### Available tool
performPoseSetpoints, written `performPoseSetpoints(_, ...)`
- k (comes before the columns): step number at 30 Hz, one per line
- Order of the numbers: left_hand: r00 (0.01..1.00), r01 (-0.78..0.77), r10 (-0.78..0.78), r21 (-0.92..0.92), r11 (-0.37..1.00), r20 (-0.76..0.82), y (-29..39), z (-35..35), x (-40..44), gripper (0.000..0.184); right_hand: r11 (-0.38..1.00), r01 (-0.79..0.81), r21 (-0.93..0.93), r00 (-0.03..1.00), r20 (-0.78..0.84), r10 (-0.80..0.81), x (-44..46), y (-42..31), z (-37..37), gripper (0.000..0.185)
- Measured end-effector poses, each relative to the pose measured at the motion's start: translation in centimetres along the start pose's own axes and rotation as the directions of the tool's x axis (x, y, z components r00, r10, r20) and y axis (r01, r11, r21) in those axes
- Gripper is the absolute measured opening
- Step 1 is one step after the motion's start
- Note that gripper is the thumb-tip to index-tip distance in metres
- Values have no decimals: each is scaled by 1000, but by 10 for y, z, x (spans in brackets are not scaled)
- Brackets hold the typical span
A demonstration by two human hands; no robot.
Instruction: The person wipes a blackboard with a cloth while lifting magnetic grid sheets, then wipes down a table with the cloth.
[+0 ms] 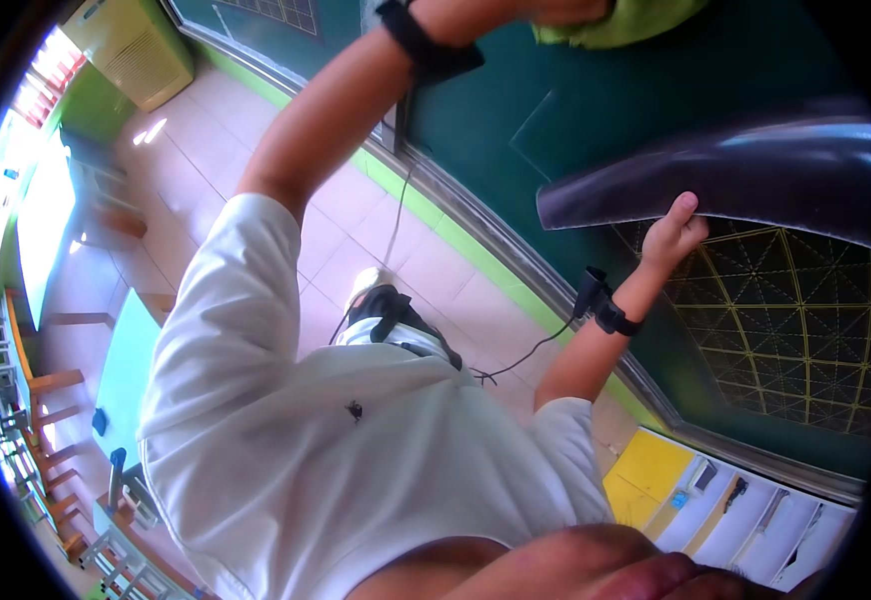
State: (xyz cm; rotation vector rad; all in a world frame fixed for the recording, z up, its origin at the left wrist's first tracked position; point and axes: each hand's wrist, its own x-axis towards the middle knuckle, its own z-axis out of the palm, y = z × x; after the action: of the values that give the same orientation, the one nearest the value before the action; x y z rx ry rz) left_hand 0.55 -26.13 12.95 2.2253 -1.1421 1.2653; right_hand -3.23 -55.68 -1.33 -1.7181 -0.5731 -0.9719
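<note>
At the top edge of the head view, my left hand (568, 10) is at a bright green cloth (624, 24) against the dark green chalkboard (486, 110). The frame edge cuts this hand off and its fingers are hidden, but it seems to grip the cloth. My right hand (674, 235) pinches the lower edge of a dark, glossy flexible sheet (716, 170), its thumb lying over the near face. The sheet curves away from the board and runs out at the right. Below it shows a black panel (776, 320) with yellow grid lines. Both wrists wear black straps.
A metal frame (516, 245) edges the chalkboard. A thin black cable (531, 352) hangs from my right wrist device (593, 292). White shelves (746, 520) with small tools stand lower right. Tables (126, 380) and chairs are at left; a cream appliance (136, 60) stands upper left.
</note>
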Motion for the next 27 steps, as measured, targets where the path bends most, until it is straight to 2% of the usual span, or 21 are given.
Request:
performPoseSetpoints(1, 976, -135, 132, -3, 991, -175, 4, 12, -15, 46, 999, 32, 14, 999, -24, -31, 0, -3, 2, 53)
performPoseSetpoints(2, 993, -122, 122, -30, 992, 2, 4, 18, -30, 65, 1000, 21, 14, 999, -39, -20, -1, -1, 2, 53)
performPoseSetpoints(3, 993, -108, 100, -139, 984, -68, 12, 29, -48, 56, 999, 20, 25, 999, -31, -20, -2, 4, 0, 52)
performPoseSetpoints(4, 997, -80, 79, 20, 997, 17, 9, 50, -77, 26, 999, 22, 36, 1000, -19, -21, -3, 7, 0, 51)
performPoseSetpoints(5, 995, -63, 46, 183, 981, 93, 5, 73, -110, 17, 999, 15, 33, 1000, -27, -14, -4, 8, 0, 51)
performPoseSetpoints(6, 996, -18, 10, 89, 996, 94, 10, 93, -140, 14, 999, 41, 14, 999, -28, -41, -2, 9, 1, 53)
performPoseSetpoints(7, 995, 29, -28, -5, 1000, 96, 16, 107, -164, 13, 998, 69, -5, 997, -27, -69, -1, 9, 1, 56)
performPoseSetpoints(9, 949, 260, -230, -126, 957, 218, 52, 112, -196, 19, 996, 88, -9, 996, -31, -88, 0, 8, 2, 55)
performPoseSetpoints(11, 906, 355, -305, -137, 925, 292, 64, 135, -235, 30, 994, 108, -10, 993, -34, -109, 1, 8, 2, 54)
performPoseSetpoints(14, 895, 425, -383, -173, 888, 230, 81, 154, -257, 35, 994, 97, -41, 995, 7, -97, -1, 10, -2, 54)
performPoseSetpoints(17, 871, 486, -451, -217, 846, 193, 97, 159, -253, 38, 998, 58, -9, 998, -6, -58, -1, 8, 0, 48)
performPoseSetpoints(21, 909, 387, -350, -151, 910, 226, 88, 152, -238, 40, 991, 128, -34, 990, -57, -130, 3, -3, 3, 48)
performPoseSetpoints(23, 933, 352, -343, -78, 933, 107, 78, 139, -210, 36, 991, 129, -47, 990, -55, -132, -1, 1, 0, 47)
performPoseSetpoints(25, 942, 294, -300, 60, 954, 149, 62, 124, -182, 33, 994, 67, -89, 997, 50, -63, -4, 9, -7, 54)
performPoseSetpoints(26, 939, 302, -307, 57, 952, 155, 57, 111, -162, 33, 994, 59, -90, 997, 57, -54, -3, 9, -6, 54)
performPoseSetpoints(27, 883, 370, -379, 87, 925, 277, 53, 95, -142, 31, 992, 101, -73, 995, 16, -100, 0, 8, -3, 53)
